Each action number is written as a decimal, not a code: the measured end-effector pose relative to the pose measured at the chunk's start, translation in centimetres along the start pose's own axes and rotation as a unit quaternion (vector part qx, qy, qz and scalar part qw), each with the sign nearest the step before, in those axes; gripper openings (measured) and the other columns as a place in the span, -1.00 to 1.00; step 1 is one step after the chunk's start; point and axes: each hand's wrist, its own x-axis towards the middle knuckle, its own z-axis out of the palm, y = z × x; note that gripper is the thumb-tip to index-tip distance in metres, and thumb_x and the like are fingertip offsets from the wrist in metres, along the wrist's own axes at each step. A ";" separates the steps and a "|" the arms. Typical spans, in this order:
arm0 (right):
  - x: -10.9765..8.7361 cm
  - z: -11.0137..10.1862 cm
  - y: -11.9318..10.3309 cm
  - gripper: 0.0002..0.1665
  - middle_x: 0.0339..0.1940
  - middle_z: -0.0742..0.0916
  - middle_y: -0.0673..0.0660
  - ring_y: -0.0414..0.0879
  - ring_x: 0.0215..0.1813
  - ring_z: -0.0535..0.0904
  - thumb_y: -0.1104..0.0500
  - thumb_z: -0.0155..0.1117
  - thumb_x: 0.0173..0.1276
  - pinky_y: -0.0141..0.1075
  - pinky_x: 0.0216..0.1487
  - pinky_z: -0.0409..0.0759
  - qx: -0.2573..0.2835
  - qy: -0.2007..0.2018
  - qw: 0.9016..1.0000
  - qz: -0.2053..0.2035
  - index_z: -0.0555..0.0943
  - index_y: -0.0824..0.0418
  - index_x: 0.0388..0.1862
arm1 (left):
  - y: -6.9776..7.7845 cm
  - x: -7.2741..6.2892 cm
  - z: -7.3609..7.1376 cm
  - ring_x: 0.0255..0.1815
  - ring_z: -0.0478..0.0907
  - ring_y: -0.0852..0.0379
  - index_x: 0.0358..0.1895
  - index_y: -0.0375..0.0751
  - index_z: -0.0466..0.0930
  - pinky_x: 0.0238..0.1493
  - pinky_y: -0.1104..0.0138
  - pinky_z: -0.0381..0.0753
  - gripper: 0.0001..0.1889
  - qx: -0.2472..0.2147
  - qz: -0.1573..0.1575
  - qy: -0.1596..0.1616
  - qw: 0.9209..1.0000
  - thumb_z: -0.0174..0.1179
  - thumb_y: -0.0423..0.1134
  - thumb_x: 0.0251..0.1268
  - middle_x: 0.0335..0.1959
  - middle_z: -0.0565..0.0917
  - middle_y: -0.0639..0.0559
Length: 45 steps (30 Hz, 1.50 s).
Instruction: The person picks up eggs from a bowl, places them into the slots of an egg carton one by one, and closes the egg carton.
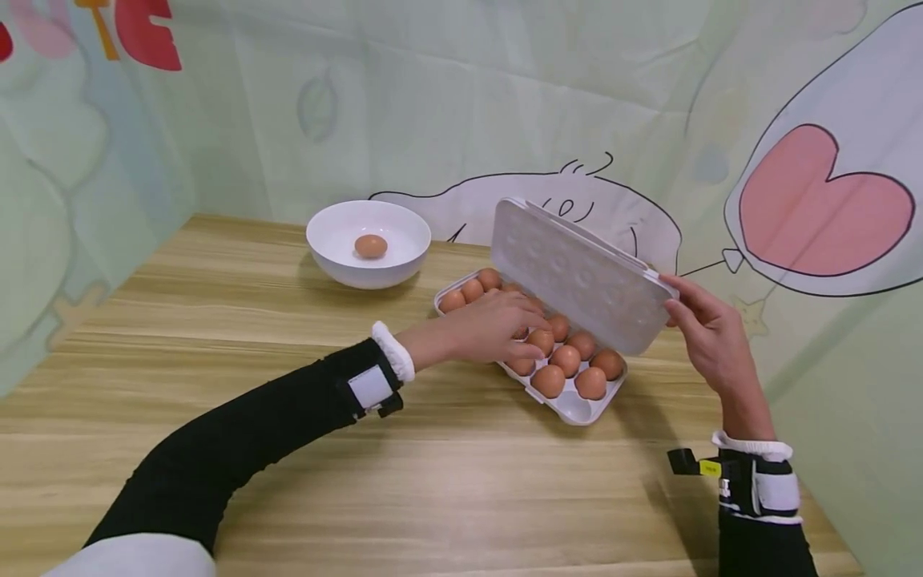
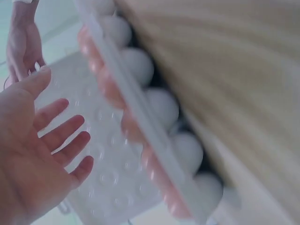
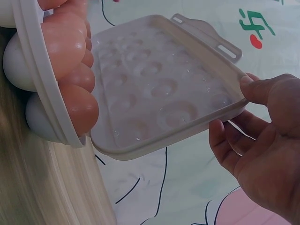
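Observation:
A white egg box (image 1: 577,410) stands on the table with its translucent lid (image 1: 577,272) tilted up. Brown eggs (image 1: 565,361) fill most of its hollows; one hollow at the near right corner holds no egg. My right hand (image 1: 710,332) grips the lid's right corner between thumb and fingers, as the right wrist view confirms. Over the middle of the eggs reaches my left hand (image 1: 497,327), which hides some of them. In the left wrist view, the left hand's fingers (image 2: 63,136) are spread and loosely bent, with nothing in them.
At the back left of the wooden table (image 1: 346,497) is a white bowl (image 1: 368,276) with one brown egg (image 1: 371,246) in it. A printed cloth (image 1: 447,96) hangs behind the table and along its sides.

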 end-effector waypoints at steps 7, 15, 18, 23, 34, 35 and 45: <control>0.2 0.4 0.2 -0.53 0.12 0.67 -0.11 -0.18 -0.02 0.60 0.32 0.14 0.59 -0.54 -0.07 0.60 0.003 -0.010 1.000 0.000 0.51 0.33 0.43 | -2.2 -1.9 -2.7 0.60 0.17 -0.08 0.45 -0.03 0.51 0.50 -0.13 0.11 -0.45 0.001 -0.053 -0.020 0.998 0.12 0.13 0.55 0.54 0.38 -0.09; 0.6 0.7 0.6 -0.54 0.11 0.66 -0.15 -0.20 -0.05 0.59 0.34 0.15 0.58 -0.58 -0.08 0.58 0.000 -0.012 1.000 -0.010 0.52 0.35 0.41 | -5.8 -4.6 -4.7 0.62 0.11 -0.14 0.55 -0.07 0.37 0.48 -0.18 0.14 -0.35 0.010 -0.108 0.002 0.994 0.13 0.14 0.54 0.59 0.29 -0.11; 0.6 0.5 0.8 -0.54 0.10 0.65 -0.17 -0.22 -0.07 0.59 0.38 0.15 0.57 -0.59 -0.09 0.57 -0.001 -0.010 1.000 -0.017 0.52 0.37 0.40 | -7.2 -5.6 -5.4 0.61 0.12 -0.17 0.55 -0.06 0.37 0.44 -0.21 0.15 -0.33 0.014 -0.151 0.002 0.988 0.13 0.18 0.52 0.58 0.29 -0.13; 0.2 0.0 0.9 -0.53 0.14 0.64 -0.22 -0.24 -0.04 0.57 0.32 0.13 0.59 -0.59 -0.07 0.56 -0.008 -0.013 1.000 -0.006 0.52 0.31 0.43 | -9.7 -6.7 -6.4 0.61 0.12 -0.17 0.59 0.03 0.31 0.44 -0.22 0.11 -0.30 0.016 -0.231 -0.011 0.973 0.11 0.22 0.51 0.60 0.24 -0.17; -1.0 -1.8 0.6 -0.52 0.18 0.61 -0.30 -0.29 0.01 0.55 0.32 0.12 0.60 -0.63 -0.06 0.53 -0.029 0.006 1.000 0.008 0.51 0.26 0.45 | -15.5 -6.4 -7.1 0.62 0.10 -0.19 0.63 -0.11 0.19 0.43 -0.37 0.02 -0.27 -0.012 -0.311 -0.036 0.949 0.07 0.16 0.57 0.61 0.24 -0.18; -1.1 -1.8 0.6 -0.52 0.18 0.61 -0.30 -0.29 0.01 0.55 0.32 0.11 0.60 -0.63 -0.06 0.53 -0.031 0.007 0.999 0.009 0.51 0.27 0.45 | -15.8 -6.4 -7.1 0.62 0.09 -0.19 0.64 -0.11 0.17 0.45 -0.36 0.00 -0.26 -0.016 -0.321 -0.045 0.946 0.07 0.16 0.57 0.61 0.23 -0.17; -2.0 -1.7 0.7 -0.53 0.19 0.62 -0.29 -0.28 0.01 0.56 0.35 0.11 0.60 -0.62 -0.04 0.54 -0.028 0.009 1.000 0.005 0.52 0.31 0.43 | -18.5 -6.8 -5.8 0.60 0.13 -0.16 0.66 -0.09 0.11 0.53 -0.14 0.04 -0.25 -0.028 -0.393 -0.089 0.915 0.09 0.09 0.55 0.62 0.21 -0.16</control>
